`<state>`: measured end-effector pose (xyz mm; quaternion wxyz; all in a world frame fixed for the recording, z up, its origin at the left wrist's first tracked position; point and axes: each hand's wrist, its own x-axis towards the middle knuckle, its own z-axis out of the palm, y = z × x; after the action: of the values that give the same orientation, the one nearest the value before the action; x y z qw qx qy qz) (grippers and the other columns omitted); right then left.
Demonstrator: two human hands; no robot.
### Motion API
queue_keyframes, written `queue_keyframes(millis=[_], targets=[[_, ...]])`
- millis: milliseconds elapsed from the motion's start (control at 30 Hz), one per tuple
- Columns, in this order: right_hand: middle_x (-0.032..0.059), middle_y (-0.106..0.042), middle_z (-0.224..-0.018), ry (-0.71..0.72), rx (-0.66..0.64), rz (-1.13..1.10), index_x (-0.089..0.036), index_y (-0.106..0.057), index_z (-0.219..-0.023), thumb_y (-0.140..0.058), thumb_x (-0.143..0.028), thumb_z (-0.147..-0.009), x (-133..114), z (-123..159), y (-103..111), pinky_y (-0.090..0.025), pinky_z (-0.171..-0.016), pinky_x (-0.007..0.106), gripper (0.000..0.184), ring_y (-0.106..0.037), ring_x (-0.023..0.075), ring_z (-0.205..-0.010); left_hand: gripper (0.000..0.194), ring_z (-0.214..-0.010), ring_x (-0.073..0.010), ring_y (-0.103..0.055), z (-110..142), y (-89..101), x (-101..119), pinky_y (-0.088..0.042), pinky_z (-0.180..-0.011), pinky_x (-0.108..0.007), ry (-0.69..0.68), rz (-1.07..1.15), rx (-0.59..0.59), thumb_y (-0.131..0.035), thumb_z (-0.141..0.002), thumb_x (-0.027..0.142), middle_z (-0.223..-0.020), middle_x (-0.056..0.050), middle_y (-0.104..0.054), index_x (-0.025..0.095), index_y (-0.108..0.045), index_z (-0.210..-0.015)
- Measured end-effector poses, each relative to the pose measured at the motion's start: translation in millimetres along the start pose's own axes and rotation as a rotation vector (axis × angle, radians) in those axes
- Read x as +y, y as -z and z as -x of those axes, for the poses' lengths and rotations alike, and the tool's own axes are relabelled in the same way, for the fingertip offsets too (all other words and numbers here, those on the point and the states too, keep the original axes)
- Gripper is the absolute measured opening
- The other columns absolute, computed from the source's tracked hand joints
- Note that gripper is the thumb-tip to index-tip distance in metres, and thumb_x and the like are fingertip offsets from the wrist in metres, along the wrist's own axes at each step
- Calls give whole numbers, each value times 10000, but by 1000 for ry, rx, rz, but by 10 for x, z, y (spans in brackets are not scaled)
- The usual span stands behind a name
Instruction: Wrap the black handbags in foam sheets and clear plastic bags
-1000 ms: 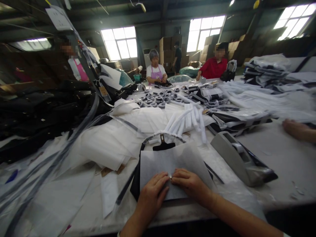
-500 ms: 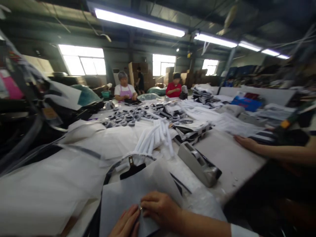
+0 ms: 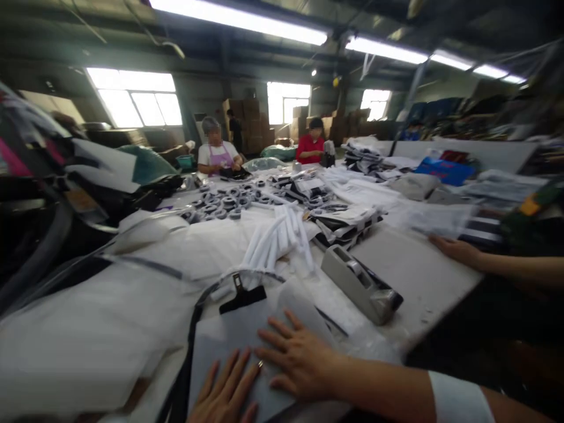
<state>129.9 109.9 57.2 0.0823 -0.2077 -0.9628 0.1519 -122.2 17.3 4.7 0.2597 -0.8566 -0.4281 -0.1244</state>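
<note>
My left hand lies with its fingers spread on a pale translucent sheet. Flat on the same sheet, to the right, rests my right hand, its fingers also spread. Between the two hands shows a tiny shiny spot, too small to name. Past the sheet's far edge a black piece with a metal clip sticks out, partly covered by the sheet. Dark-edged material curves round the sheet's left side. Neither hand grips anything.
A grey tape dispenser stands right of the sheet. White tubes and several grey rings lie beyond. Large white sheets cover the left. A co-worker's hand touches the table's right side; two people sit across.
My right hand's fingers have gone from bent together to spread flat on the sheet. My left hand's fingers have spread too. The view has shifted slightly.
</note>
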Motion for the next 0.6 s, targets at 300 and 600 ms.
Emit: queue_keyframes(millis=[300, 600], targets=[[75, -369, -1569, -30, -16, -98, -282, -394, -1496, -455, -473, -993, 134, -45, -142, -100, -1205, 567, 541, -278, 303, -1464, 569, -1419, -265, -373, -62, 346, 71, -396, -1120, -505, 214, 303, -340, -459, -990, 412, -1576, -44, -333, 293, -285, -1518], [71, -427, -1537, 123, -122, -129, -282, -432, -1476, -490, -535, -960, 307, -235, 124, -191, -1189, 524, 578, -340, 300, -1435, 598, -1408, -256, -393, -63, 349, 76, -412, -1104, -497, 221, 203, -353, -429, -991, 474, -1577, -22, -325, 292, -238, -1528]])
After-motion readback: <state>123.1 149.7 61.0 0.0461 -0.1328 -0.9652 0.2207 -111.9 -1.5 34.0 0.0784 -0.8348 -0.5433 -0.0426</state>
